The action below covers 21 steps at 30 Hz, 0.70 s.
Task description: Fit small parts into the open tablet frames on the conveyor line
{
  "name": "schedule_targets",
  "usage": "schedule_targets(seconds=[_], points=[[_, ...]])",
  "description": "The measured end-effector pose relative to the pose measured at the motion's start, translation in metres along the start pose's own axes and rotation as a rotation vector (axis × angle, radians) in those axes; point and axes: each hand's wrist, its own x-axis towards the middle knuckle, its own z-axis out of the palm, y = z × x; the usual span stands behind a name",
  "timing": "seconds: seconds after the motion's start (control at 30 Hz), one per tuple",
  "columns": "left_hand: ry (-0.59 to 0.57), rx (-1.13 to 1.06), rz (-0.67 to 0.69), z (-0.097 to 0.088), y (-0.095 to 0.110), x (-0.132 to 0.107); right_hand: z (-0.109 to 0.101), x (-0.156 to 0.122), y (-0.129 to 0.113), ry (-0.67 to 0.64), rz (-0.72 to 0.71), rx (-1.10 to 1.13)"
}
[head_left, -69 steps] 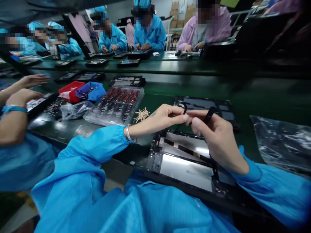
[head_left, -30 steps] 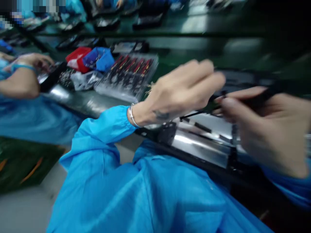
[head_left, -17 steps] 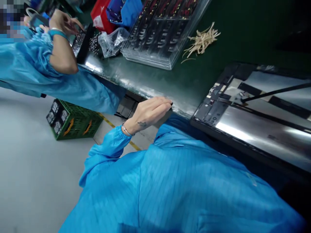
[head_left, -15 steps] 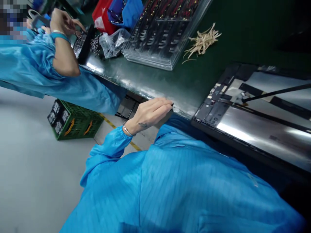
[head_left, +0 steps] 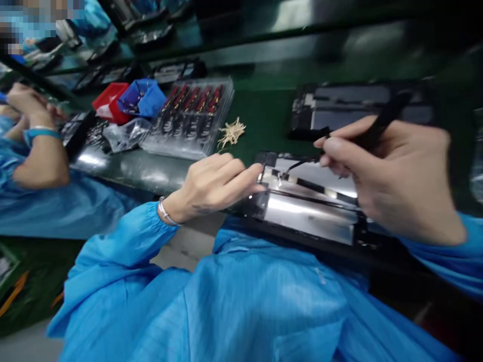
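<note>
An opened tablet (head_left: 309,216) with bare metal plates lies at the near edge of the green table (head_left: 264,113). My left hand (head_left: 213,183) has its fingers closed together, with the tips pressing on the tablet's left corner. Anything pinched in them is hidden. My right hand (head_left: 396,173) is closed around a thin black tool (head_left: 381,123). The tool's tip reaches down to the tablet's upper left area, just right of my left fingertips. The picture is somewhat blurred by motion.
A second opened tablet (head_left: 358,108) lies behind the first. To the left are a clear tray of small parts (head_left: 188,120), a pile of tan strips (head_left: 231,133), a blue bin (head_left: 145,98), a red bin (head_left: 107,100) and a plastic bag (head_left: 123,136). A co-worker's forearm (head_left: 37,161) rests at far left.
The view has swung back up from the floor to the table. My left hand rose from the table's edge to the tablet's corner. My right hand with the tool is back in view.
</note>
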Motion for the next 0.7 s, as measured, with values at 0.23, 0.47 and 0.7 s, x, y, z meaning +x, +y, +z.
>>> schedule_targets(seconds=[0.23,0.47,0.7], points=[[0.116,0.212,0.061,0.047,0.003,0.089,-0.002,0.006,0.006,0.041,-0.077,0.108],[-0.008,-0.633,-0.469,0.044,-0.007,0.079,-0.004,0.014,0.012,-0.043,-0.090,-0.050],[0.026,-1.051,-0.725,0.039,-0.002,0.082,-0.001,0.015,0.018,-0.120,-0.204,-0.077]])
